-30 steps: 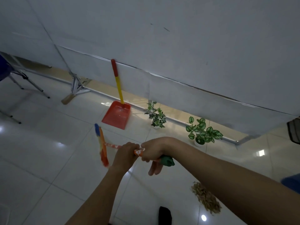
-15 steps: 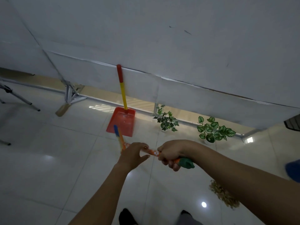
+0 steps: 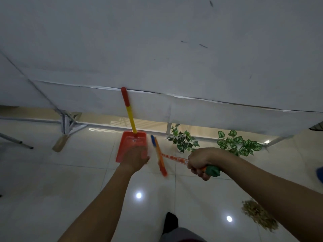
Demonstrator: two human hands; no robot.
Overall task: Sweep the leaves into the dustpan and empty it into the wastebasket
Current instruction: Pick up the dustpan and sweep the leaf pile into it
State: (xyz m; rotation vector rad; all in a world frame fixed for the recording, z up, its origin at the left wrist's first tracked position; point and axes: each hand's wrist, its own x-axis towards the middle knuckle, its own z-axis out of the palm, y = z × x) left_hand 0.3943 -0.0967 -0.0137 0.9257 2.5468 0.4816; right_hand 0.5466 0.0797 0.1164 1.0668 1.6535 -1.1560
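The left hand has let go of the broom and reaches, blurred, grip indeterminate, toward the dustpan at 12 o'clock. The right hand stays clenched on the broom handle. Leaves lie at 4 o'clock, unswept.

A large white panel, marked with a few dark scuffs, fills the upper part of the view and is raised clear of the ground on a metal frame. Beneath its lower edge a warmly lit strip of further floor is seen. The floor is laid with glossy pale tiles, in which two ceiling lights are reflected. Two green potted plants are set just beside the panel's base.
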